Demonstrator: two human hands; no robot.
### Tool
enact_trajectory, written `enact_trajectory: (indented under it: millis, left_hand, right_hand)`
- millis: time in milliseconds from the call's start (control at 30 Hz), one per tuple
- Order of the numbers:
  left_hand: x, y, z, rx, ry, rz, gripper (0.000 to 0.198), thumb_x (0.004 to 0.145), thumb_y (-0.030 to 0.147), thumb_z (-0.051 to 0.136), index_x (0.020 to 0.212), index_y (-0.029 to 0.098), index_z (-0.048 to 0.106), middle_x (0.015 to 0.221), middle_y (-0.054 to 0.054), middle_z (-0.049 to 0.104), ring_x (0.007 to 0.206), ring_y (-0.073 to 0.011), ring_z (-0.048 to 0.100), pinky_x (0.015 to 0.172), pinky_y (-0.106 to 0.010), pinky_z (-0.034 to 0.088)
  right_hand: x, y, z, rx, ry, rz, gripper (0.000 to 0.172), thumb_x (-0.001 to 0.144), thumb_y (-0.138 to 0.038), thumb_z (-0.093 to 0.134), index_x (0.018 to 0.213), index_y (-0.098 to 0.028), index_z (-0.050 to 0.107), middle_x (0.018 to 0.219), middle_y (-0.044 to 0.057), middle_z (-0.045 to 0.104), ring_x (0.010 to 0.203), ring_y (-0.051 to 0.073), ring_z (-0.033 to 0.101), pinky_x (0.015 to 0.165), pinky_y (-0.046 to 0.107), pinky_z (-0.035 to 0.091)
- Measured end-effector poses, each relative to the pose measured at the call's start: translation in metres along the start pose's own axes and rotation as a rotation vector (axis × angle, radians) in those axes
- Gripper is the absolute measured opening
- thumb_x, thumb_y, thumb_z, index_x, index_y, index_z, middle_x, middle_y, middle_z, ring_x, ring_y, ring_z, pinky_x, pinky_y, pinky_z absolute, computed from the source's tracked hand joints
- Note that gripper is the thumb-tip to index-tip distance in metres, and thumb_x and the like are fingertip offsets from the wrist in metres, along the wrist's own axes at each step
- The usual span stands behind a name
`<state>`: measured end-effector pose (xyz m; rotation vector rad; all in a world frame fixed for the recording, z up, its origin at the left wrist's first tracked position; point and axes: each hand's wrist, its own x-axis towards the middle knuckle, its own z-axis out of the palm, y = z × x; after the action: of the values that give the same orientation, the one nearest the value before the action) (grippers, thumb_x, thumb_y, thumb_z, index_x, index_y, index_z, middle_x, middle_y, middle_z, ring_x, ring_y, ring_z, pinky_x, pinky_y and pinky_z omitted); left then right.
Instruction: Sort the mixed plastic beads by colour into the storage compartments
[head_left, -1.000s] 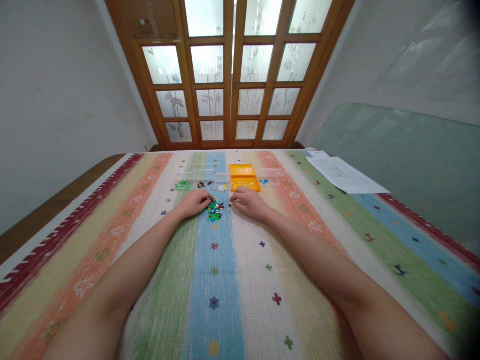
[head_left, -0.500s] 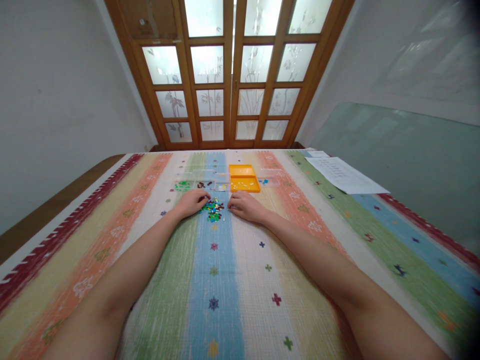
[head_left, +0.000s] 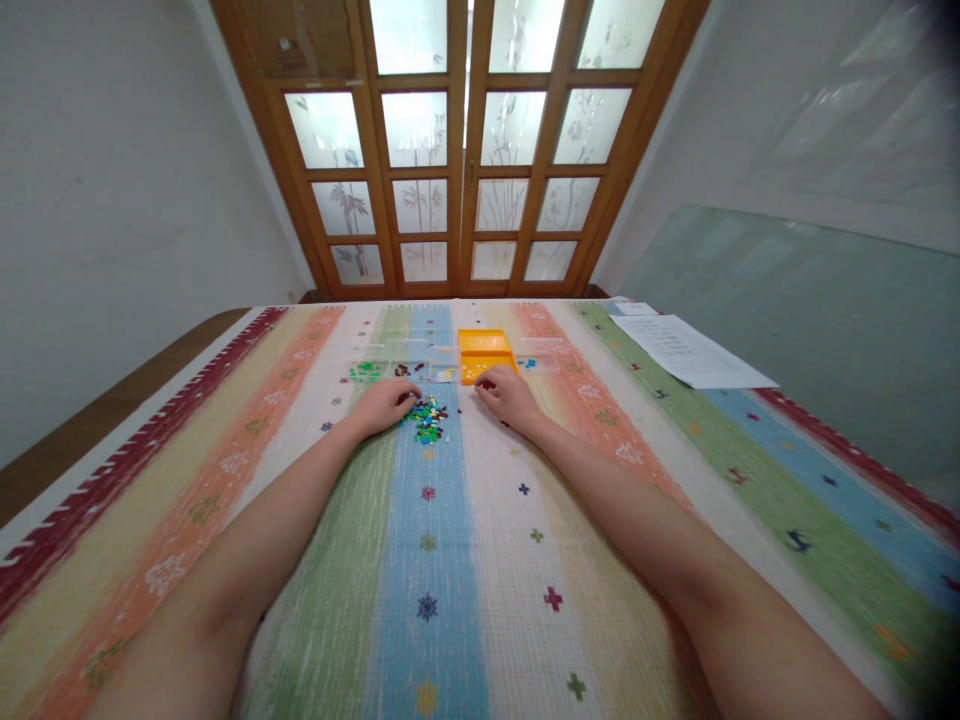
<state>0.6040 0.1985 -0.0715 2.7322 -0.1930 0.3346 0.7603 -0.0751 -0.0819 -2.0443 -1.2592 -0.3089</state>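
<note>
A small pile of mixed coloured pieces [head_left: 430, 417] lies on the striped cloth [head_left: 450, 560]. My left hand [head_left: 384, 403] rests at the pile's left edge, fingers curled and touching the pieces. My right hand [head_left: 508, 392] has its fingertips pinched at the front edge of the orange tray [head_left: 484, 352]; what they hold is too small to make out. Clear small containers sit in a row beside the tray: one with green pieces [head_left: 365, 371], one with dark pieces [head_left: 407, 369], one with blue pieces [head_left: 531, 363].
A white sheet of paper [head_left: 686, 350] lies at the far right of the cloth. Wooden glass-paned doors [head_left: 461, 150] stand behind the table. A glass panel [head_left: 810, 310] leans along the right wall.
My right hand has left the pile's right side and moved forward and right to the orange tray's front edge. My left hand stays at the pile.
</note>
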Motion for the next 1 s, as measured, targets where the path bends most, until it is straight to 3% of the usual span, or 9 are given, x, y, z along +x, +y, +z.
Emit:
enact_trajectory:
  millis: [233, 333, 467, 767, 867, 1000]
  left_hand:
    - [0.0, 0.0, 0.001, 0.003, -0.003, -0.015, 0.027, 0.096, 0.032, 0.054, 0.108, 0.022, 0.076, 0.105, -0.007, 0.075, 0.092, -0.0215, 0.067, 0.086, -0.033, 0.051]
    - [0.0, 0.0, 0.001, 0.006, -0.001, -0.018, 0.027, 0.096, 0.031, 0.054, 0.108, 0.022, 0.076, 0.105, -0.006, 0.075, 0.092, -0.0217, 0.067, 0.086, -0.033, 0.051]
    - [0.0, 0.0, 0.001, 0.003, 0.0, -0.013, 0.026, 0.096, 0.031, 0.054, 0.108, 0.022, 0.076, 0.104, -0.006, 0.075, 0.091, -0.0219, 0.067, 0.086, -0.033, 0.052]
    - [0.0, 0.0, 0.003, 0.014, 0.009, -0.026, 0.024, 0.094, 0.03, 0.057, 0.107, 0.023, 0.076, 0.101, -0.006, 0.074, 0.09, -0.0215, 0.066, 0.084, -0.033, 0.051]
    - [0.0, -0.001, 0.003, -0.002, 0.005, -0.017, 0.024, 0.094, 0.029, 0.056, 0.106, 0.022, 0.076, 0.101, -0.006, 0.074, 0.09, -0.0214, 0.065, 0.084, -0.033, 0.05]
    - [0.0, -0.002, 0.003, -0.019, 0.011, -0.021, 0.024, 0.095, 0.03, 0.056, 0.107, 0.022, 0.075, 0.1, -0.006, 0.074, 0.089, -0.0211, 0.065, 0.083, -0.033, 0.05]
  right_hand:
    - [0.003, 0.017, -0.011, -0.128, 0.162, 0.294, 0.013, 0.093, -0.023, 0.061, 0.1, -0.02, 0.072, 0.09, 0.005, 0.071, 0.085, 0.022, 0.061, 0.076, 0.032, 0.042]
    - [0.004, 0.022, -0.014, -0.112, 0.179, 0.337, 0.018, 0.094, -0.024, 0.059, 0.106, -0.02, 0.072, 0.095, 0.007, 0.073, 0.085, 0.022, 0.063, 0.077, 0.032, 0.044]
    - [0.002, 0.01, -0.012, 0.0, 0.029, 0.147, 0.016, 0.095, -0.021, 0.058, 0.099, -0.019, 0.073, 0.097, 0.007, 0.074, 0.087, 0.021, 0.064, 0.079, 0.031, 0.045]
    - [-0.006, -0.053, -0.002, 0.24, -0.413, -0.184, 0.013, 0.093, -0.018, 0.062, 0.097, -0.02, 0.075, 0.09, 0.002, 0.073, 0.081, 0.017, 0.063, 0.077, 0.028, 0.046]
    - [-0.007, -0.059, -0.006, 0.227, -0.482, -0.293, 0.01, 0.093, -0.021, 0.068, 0.101, -0.02, 0.074, 0.097, 0.005, 0.071, 0.091, 0.019, 0.063, 0.084, 0.031, 0.047]
    - [-0.008, -0.06, -0.009, 0.203, -0.521, -0.333, 0.011, 0.095, -0.024, 0.07, 0.103, -0.02, 0.074, 0.102, 0.006, 0.067, 0.097, 0.021, 0.061, 0.088, 0.033, 0.048]
